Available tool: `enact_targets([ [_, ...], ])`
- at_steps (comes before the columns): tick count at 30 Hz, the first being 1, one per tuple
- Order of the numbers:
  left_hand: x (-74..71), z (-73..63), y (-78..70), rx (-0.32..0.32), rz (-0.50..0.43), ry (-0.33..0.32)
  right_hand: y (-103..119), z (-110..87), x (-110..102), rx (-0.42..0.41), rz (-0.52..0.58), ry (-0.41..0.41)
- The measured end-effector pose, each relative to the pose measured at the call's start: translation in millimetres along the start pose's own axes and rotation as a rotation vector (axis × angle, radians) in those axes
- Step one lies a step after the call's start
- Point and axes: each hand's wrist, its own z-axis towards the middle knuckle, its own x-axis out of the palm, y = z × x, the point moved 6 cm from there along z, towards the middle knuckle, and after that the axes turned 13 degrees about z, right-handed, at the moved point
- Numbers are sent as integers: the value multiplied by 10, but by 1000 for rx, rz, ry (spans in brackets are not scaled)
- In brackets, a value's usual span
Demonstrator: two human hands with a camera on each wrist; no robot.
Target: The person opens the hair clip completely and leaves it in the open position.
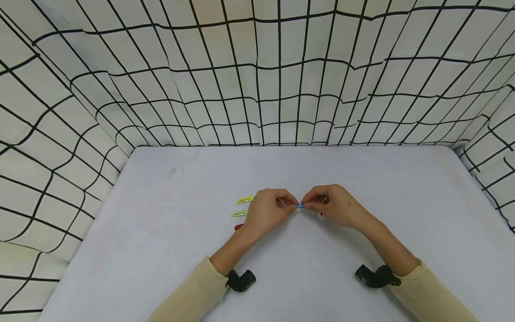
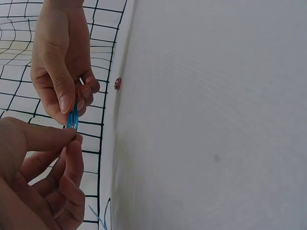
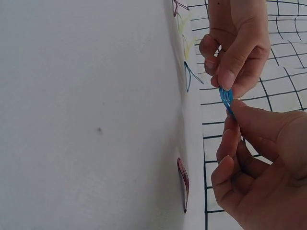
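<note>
A blue snap hair clip [image 1: 299,205] is held between both hands above the white table. My left hand [image 1: 268,208] pinches its left end between thumb and fingertips. The other end is pinched by my right hand [image 1: 335,205], the fingertips of the two hands close together. In the left wrist view, narrow blue bars of the clip [image 2: 73,119] show between the thumbs. The right wrist view shows the same blue clip [image 3: 225,97] with slots along its body; its ends are hidden under the fingers.
Left of the hands lie a yellow clip [image 1: 245,200], a yellow-green clip [image 1: 239,213] and a red clip [image 1: 239,227]. Another blue clip [image 3: 188,76] stands spread on the table. A dark red clip [image 3: 183,184] lies by the right hand. Black-lined netting [image 1: 279,80] rises behind the table.
</note>
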Motion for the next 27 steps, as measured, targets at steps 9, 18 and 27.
enact_targets([
  [9,-35,3,46,-31,-68,-22,1,-8,-16,-22,99,30],
  [18,-55,-4,61,-27,-111,-41,-23,-17,-29,-30,188,62],
  [27,-36,-1,70,-23,-244,-21,-140,-40,-83,32,337,26],
])
